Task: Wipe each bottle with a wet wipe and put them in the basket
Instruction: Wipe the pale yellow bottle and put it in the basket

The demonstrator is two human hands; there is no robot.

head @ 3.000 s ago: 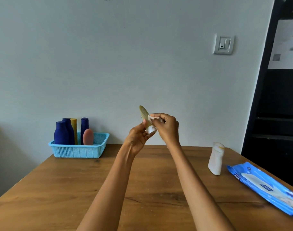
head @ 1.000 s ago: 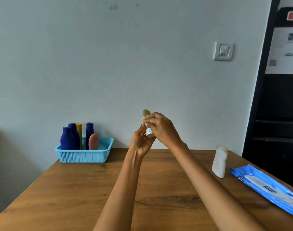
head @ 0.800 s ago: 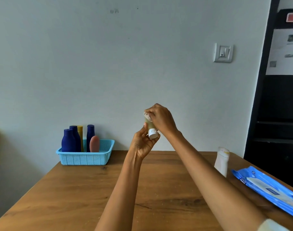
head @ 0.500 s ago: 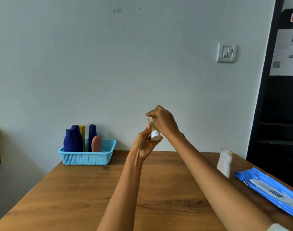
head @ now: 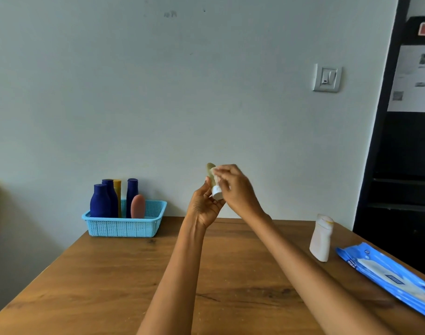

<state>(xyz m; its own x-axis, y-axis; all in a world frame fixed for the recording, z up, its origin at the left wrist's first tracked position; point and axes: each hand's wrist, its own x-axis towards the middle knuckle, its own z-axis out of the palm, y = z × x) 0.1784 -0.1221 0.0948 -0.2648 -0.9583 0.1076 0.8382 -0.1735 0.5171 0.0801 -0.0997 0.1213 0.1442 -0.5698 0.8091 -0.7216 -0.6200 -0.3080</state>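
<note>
At frame centre, the left hand [head: 205, 206] grips a small, light green tube [head: 212, 178] near its white cap; the right hand [head: 235, 189] pinches a wet wipe [head: 216, 170] against its probably squashy, slippery body.

- No word, brand or number can be read anywhere.
- White lettering is printed on the end of the blue wet wipe pack [head: 388, 276] lying on the bench [head: 109, 286], and a small dark label sits on its white flap; both are too blurred to be made out.
- Dark blocks of print and a square code-like mark are seen on the white paper sheet [head: 412, 78] fixed to the black door; nothing on it is legible.
</note>
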